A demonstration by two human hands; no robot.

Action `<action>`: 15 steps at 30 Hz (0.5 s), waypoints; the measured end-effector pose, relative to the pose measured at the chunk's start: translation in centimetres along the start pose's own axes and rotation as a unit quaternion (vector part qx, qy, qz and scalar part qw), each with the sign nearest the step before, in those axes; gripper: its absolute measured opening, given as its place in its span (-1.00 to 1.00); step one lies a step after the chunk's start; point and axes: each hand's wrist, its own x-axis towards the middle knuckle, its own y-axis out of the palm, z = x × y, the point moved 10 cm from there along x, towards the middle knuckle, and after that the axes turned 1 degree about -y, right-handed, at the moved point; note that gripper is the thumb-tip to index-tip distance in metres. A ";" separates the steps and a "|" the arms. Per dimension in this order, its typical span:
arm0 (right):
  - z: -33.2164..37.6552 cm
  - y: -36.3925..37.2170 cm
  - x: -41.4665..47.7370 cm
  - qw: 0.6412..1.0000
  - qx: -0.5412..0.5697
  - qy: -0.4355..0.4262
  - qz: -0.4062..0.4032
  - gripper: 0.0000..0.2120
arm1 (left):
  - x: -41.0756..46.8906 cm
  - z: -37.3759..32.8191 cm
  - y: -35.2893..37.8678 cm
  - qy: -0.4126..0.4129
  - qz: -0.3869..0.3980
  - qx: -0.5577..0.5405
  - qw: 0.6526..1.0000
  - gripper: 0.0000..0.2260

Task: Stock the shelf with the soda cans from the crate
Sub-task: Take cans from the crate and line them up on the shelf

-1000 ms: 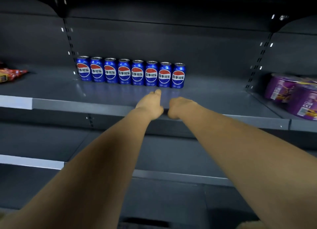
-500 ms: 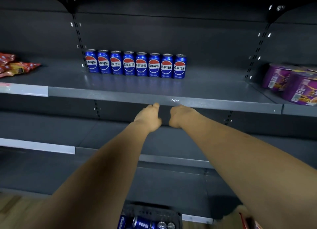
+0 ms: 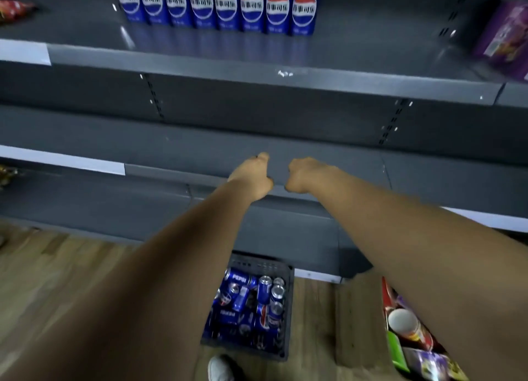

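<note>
Soda cans [image 3: 217,8]: 8 glossy blue cylinders, metal shelf [image 3: 371,49] | hands [image 3: 251,178] [image 3: 303,175] both clenched, empty

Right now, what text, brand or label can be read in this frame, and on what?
"百事可乐": on each of the eight upright cans on the shelf, slightly blurred.
"PEPSI": on a lying can in the crate.
Purple packs at right and the goods at bottom right: too blurred to read.
</note>
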 end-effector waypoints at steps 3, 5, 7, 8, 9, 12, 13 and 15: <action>-0.6 3.0 0.7 1.000 0.014 -0.003 0.017 -0.66 | -0.4 1.4 3.0 -0.014 0.025 -0.012 1.000 -0.55; -0.8 5.5 1.2 0.999 0.017 -0.004 0.038 -0.61 | -0.7 2.6 5.3 -0.023 0.045 -0.012 0.999 -0.53; -1.0 8.3 1.9 0.998 0.015 -0.001 0.066 -0.59 | -1.0 4.0 7.6 -0.033 0.067 -0.015 0.997 -0.53; -1.1 9.6 2.3 0.997 0.014 0.000 0.074 -0.59 | -1.1 4.8 8.7 -0.041 0.078 -0.019 0.996 -0.55; -1.1 10.9 2.6 0.997 0.014 0.000 0.080 -0.59 | -1.3 5.6 9.7 -0.049 0.087 -0.022 0.995 -0.57; -0.7 14.7 3.6 0.993 0.021 -0.001 0.112 -0.63 | -1.7 7.9 12.4 -0.069 0.113 -0.029 0.991 -0.56; -0.4 16.1 4.0 0.992 0.024 -0.004 0.128 -0.65 | -1.8 8.7 13.3 -0.074 0.122 -0.031 0.989 -0.55; 0.3 18.9 4.9 0.988 0.036 -0.011 0.152 -0.67 | -1.9 10.5 15.0 -0.085 0.140 -0.031 0.986 -0.56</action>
